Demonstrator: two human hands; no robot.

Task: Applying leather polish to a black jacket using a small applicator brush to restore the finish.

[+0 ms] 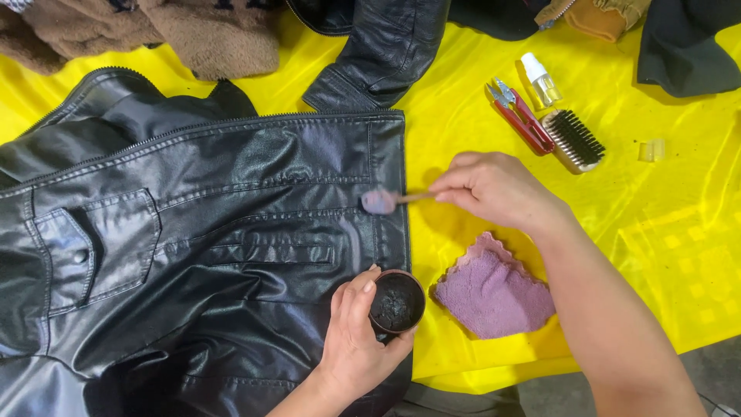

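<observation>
Two hands: I see both mine at work over a yellow-covered counter [679, 232].
Jacket: black leather jacket [193, 232] spread flat, reaching leftward from both grips; its front edge runs between the two hands.
Other clothes: brown fleece garment [193, 31] and more dark leather pieces [386, 54] lie far beyond my grips, along the counter's far side.
Cloth: purple cloth [494, 293], crumpled, just right of the left grip and beneath my right forearm.
Left hand: left hand [355, 340], its grip closed around a small round tin of dark polish [397, 303], resting on the jacket's lower front edge.
Right hand: right hand [494, 185], fingers pinched narrow on the handle of a small applicator brush [382, 201]; the brush head touches the jacket just left of this grip.
Bristle brush: black-bristled brush [575, 139] beyond the right grip, apart from it.
Red snips: red-handled snips [521, 116] just beside that brush.
Bottle: small clear bottle [540, 77] beyond the snips.
</observation>
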